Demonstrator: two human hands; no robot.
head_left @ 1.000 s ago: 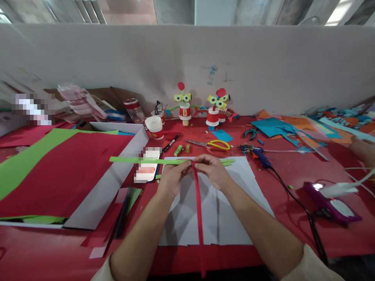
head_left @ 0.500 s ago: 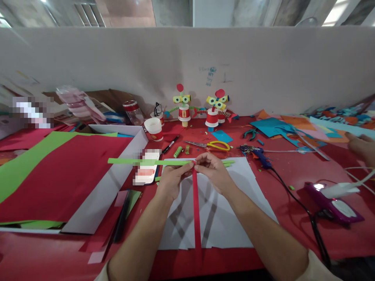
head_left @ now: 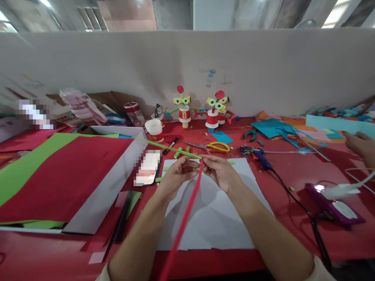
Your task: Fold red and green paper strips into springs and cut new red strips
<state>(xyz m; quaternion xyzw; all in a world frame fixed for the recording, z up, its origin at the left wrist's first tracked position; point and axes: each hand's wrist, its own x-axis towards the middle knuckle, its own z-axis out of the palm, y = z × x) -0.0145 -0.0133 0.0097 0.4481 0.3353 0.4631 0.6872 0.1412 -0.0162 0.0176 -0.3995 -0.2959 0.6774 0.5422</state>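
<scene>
A green paper strip (head_left: 165, 147) and a long red paper strip (head_left: 187, 210) meet at one end in my right hand (head_left: 221, 169), whose thumb and fingers pinch the joint. From there the green strip slants to the upper left, and the red one hangs toward the near table edge. Close by on the left, my left hand (head_left: 175, 175) has loosely curled fingers with a gap between thumb and forefinger, apart from the joint. Beneath both hands lie white paper sheets (head_left: 216, 222). Small green folded paper springs (head_left: 178, 153) rest beyond them.
Yellow-handled scissors (head_left: 218, 146), a glue gun (head_left: 262, 158) and a phone (head_left: 149, 168) surround the sheets. Paper-cup figures (head_left: 184, 113) stand at the back. A box of coloured paper (head_left: 96, 195) is left; a purple power strip (head_left: 334, 205) and another person's hand (head_left: 360, 144) are right.
The joined strips have turned: the green one now tilts up to the left, and the red one swings to the lower left. My left fingers have loosened from the joint.
</scene>
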